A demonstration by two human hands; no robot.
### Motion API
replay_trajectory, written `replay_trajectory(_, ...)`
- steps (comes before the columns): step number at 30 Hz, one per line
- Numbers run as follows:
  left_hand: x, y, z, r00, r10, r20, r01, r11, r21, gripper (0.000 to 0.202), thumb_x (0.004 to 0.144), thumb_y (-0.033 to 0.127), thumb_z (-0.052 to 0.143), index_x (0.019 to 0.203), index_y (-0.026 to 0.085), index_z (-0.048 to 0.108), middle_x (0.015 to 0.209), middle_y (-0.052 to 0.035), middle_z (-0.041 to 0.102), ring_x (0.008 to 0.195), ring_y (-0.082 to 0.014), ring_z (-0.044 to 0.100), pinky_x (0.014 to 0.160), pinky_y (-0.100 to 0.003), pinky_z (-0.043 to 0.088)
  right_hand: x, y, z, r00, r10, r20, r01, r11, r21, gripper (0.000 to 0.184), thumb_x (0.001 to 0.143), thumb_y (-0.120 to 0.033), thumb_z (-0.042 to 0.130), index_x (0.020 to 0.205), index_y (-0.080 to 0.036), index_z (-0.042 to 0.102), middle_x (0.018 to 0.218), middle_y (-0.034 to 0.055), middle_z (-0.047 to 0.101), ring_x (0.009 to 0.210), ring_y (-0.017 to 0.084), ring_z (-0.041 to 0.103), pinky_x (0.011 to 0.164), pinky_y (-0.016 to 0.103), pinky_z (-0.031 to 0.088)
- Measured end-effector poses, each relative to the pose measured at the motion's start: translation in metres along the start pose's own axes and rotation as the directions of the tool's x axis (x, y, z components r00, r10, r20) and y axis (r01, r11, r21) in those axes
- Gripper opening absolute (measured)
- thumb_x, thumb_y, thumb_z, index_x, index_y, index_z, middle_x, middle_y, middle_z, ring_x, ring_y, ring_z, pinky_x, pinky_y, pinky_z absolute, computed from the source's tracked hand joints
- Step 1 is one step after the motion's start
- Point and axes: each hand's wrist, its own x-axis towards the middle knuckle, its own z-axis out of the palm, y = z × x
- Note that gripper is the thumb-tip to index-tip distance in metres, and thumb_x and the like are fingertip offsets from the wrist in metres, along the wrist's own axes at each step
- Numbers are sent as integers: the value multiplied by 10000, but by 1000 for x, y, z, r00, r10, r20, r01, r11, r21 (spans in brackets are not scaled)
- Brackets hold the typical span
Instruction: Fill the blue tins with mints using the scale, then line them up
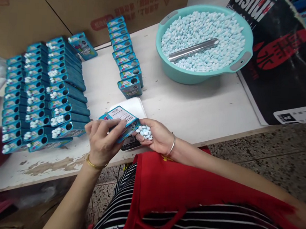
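My left hand (104,139), with a gold bracelet at its wrist, is closed around a blue candy box (120,114) held tilted over the table. In the cupped palm of my right hand (159,137) lies a small heap of pale blue and white candies (144,132). The box's right end touches or nearly touches the right fingers and the candies; its opening is not clearly visible. Beneath both hands sits a small white scale (138,104) with a dark front panel, partly covered by the box and hands.
A turquoise basin (187,78) full of candies (201,27) holds a metal scoop (192,50). Rows of blue boxes (72,105) with candies by their holes stand left. Another row of boxes (130,88) and a single box (83,46) stand near a cardboard carton (71,7).
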Motion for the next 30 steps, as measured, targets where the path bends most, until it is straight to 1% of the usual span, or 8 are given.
replay_trajectory(8, -3, 3, 4, 981, -195, -20, 187, 962, -196, 392, 747, 283, 720, 1113, 249, 583, 941, -42, 615, 844, -198, 535, 766, -361, 348, -4, 1, -6, 1000, 0, 6, 0, 1000, -1, 169, 887, -208, 392, 798, -133, 515, 581, 11, 542, 400, 44, 401, 287, 132, 171)
replay_trajectory(12, -3, 0, 11, 905, -421, 58, 407, 822, -398, 377, 733, 298, 745, 1059, 227, 570, 928, -14, 596, 840, -164, 557, 752, -312, 417, -9, 1, -12, 998, -24, -57, 23, 1000, -9, 195, 877, -220, 423, 827, -100, 568, 592, 14, 553, 399, 37, 401, 293, 131, 176)
replay_trajectory(15, -2, -6, 23, 870, -482, 106, 461, 715, -525, 408, 707, 318, 772, 1035, 214, 553, 922, 7, 596, 819, -136, 567, 732, -271, 449, -12, 0, -18, 995, -46, -85, 46, 999, -4, 168, 852, -223, 461, 808, -107, 574, 596, 11, 553, 405, 37, 411, 304, 133, 187)
replay_trajectory(19, 0, -16, 38, 884, -448, 131, 439, 701, -563, 407, 703, 340, 775, 1016, 204, 554, 899, 9, 604, 811, -131, 573, 722, -254, 461, -13, 0, -23, 994, -66, -91, 66, 998, -4, 144, 829, -222, 482, 785, -123, 576, 596, 12, 550, 418, 45, 423, 313, 139, 200)
replay_trajectory(22, 1, -19, 38, 912, -389, 134, 400, 761, -511, 424, 729, 352, 750, 1074, 207, 551, 965, -23, 612, 874, -163, 581, 762, -292, 465, -12, 2, -24, 992, -77, -103, 77, 997, -5, 147, 827, -224, 482, 783, -125, 580, 598, 13, 552, 422, 46, 422, 316, 141, 208)
replay_trajectory(24, 1, -14, 29, 931, -360, 53, 346, 830, -437, 497, 721, 353, 754, 1147, 213, 539, 1072, -64, 595, 990, -212, 560, 831, -346, 448, -10, 4, -25, 990, -86, -108, 85, 996, -7, 148, 825, -227, 482, 787, -123, 580, 601, 14, 556, 420, 45, 426, 319, 141, 208)
replay_trajectory(27, 2, 10, 11, 951, -300, -78, 258, 905, -337, 433, 745, 287, 729, 1141, 231, 564, 1055, -60, 594, 991, -222, 545, 849, -375, 405, -9, 10, -26, 991, -93, -92, 92, 996, -23, 150, 814, -242, 502, 800, -117, 584, 616, 15, 566, 414, 41, 430, 321, 145, 198)
replay_trajectory(30, 0, 47, 2, 964, -248, 94, 265, 906, -329, 205, 824, 241, 640, 1027, 234, 614, 880, -16, 604, 840, -176, 546, 771, -346, 362, -11, 18, -26, 994, -83, -76, 80, 996, -39, 145, 796, -259, 532, 764, -124, 575, 562, -15, 532, 386, 39, 405, 313, 153, 188)
